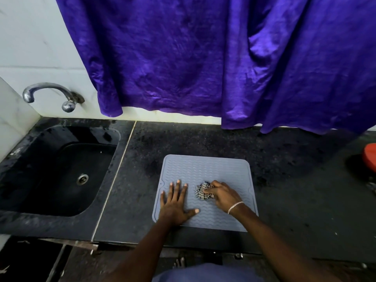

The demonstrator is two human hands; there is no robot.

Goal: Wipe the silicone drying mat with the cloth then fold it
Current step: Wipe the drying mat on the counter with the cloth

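Note:
A grey-blue silicone drying mat (205, 169) with a wavy ribbed surface lies flat on the dark counter, near its front edge. My left hand (176, 202) rests flat on the mat's left part, fingers spread, holding nothing. My right hand (221, 195), with a silver bracelet on the wrist, presses a crumpled checked cloth (200, 191) onto the middle of the mat. The fingers cover the cloth's right part.
A black sink (67, 171) with a metal drain is set into the counter (295, 180) at the left, under a chrome tap (47, 94). A purple curtain (203, 58) hangs over the back wall. A red object (369, 156) sits at the right edge.

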